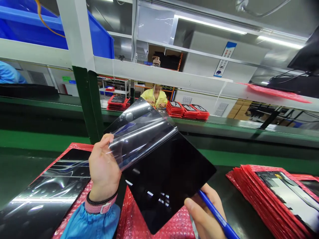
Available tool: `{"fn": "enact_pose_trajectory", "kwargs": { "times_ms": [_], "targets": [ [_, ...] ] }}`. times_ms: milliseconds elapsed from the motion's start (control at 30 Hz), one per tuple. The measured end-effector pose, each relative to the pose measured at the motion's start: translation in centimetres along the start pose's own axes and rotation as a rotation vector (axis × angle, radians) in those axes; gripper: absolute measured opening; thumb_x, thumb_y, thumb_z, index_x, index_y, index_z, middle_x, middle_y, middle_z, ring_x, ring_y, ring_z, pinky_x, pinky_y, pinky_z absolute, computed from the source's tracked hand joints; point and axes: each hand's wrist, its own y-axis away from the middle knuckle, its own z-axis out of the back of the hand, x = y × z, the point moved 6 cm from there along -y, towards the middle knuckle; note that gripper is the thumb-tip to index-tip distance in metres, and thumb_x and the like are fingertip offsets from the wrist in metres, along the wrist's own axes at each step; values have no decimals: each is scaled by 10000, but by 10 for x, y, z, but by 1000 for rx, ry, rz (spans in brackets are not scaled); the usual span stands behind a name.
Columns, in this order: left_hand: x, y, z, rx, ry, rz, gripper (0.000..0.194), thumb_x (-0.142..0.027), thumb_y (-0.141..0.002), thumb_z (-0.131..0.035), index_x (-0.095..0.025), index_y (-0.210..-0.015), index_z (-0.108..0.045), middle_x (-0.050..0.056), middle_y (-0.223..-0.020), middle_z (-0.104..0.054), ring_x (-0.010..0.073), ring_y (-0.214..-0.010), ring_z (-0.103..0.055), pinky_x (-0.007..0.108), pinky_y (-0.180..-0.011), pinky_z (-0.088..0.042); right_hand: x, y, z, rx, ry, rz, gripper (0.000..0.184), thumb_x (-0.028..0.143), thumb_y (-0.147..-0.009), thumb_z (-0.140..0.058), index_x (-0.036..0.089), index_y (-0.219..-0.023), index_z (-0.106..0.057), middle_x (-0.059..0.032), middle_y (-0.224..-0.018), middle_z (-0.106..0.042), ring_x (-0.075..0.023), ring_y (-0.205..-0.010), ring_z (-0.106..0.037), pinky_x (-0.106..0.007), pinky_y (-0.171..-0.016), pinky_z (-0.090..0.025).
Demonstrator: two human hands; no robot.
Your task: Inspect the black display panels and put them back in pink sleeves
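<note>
A black glass screen panel (166, 172) is held up tilted in front of me. Clear protective film (142, 132) is partly lifted off its upper left part and curls over. My left hand (103, 162) pinches the film's edge at the left. At the panel's lower right edge, my right hand (206, 212) grips the panel, thumb on the front, with a blue pen (216, 214) also tucked in its fingers. Red bubble wrap (154, 219) lies below the panel. To the left, another film-covered black panel (50, 196) rests on red bubble wrap.
A stack of red bubble-wrap sleeves with panels (271, 199) stands at the right. A green post (88, 103) and a rail cross in front. Across the line sits a person in yellow (156, 96) beside more red stacks (188, 109). A blue bin (101, 36) is above left.
</note>
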Motion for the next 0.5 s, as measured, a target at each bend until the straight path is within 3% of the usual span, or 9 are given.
{"fn": "enact_pose_trajectory", "kwargs": {
  "times_ms": [100, 233, 333, 500],
  "targets": [
    [-3, -1, -6, 92, -5, 18, 223, -149, -754, -480, -183, -534, -498, -28, -570, -447, 100, -535, -476, 215, -540, -422, 6, 4, 9, -48, 60, 6, 235, 438, -684, -776, 270, -844, -738, -27, -656, -680, -246, -636, -643, -387, -649, -544],
    [-6, -3, -8, 172, 6, -23, 298, -116, -827, -441, -171, -549, -532, -30, -580, -476, 92, -548, -501, 216, -574, -442, 12, 6, 8, -6, 77, 32, 195, 463, -707, -742, 276, -763, -728, -24, -609, -673, -278, -673, -668, -412, -686, -549],
    [-5, -5, -6, 209, -2, -38, 312, -108, -839, -432, -178, -552, -534, -35, -572, -499, 99, -538, -505, 230, -553, -431, 10, 5, 9, 0, 86, 33, 235, 473, -712, -735, 274, -836, -745, -22, -578, -660, -298, -703, -680, -420, -702, -546],
    [1, -17, 3, 217, 0, -91, 272, -94, -785, -472, -186, -541, -547, -43, -564, -512, 89, -531, -499, 216, -538, -412, -11, 7, 30, -94, 57, 3, 313, 490, -709, -743, 274, -935, -751, -48, -784, -736, -326, -830, -683, -447, -776, -543]
  ]
}}
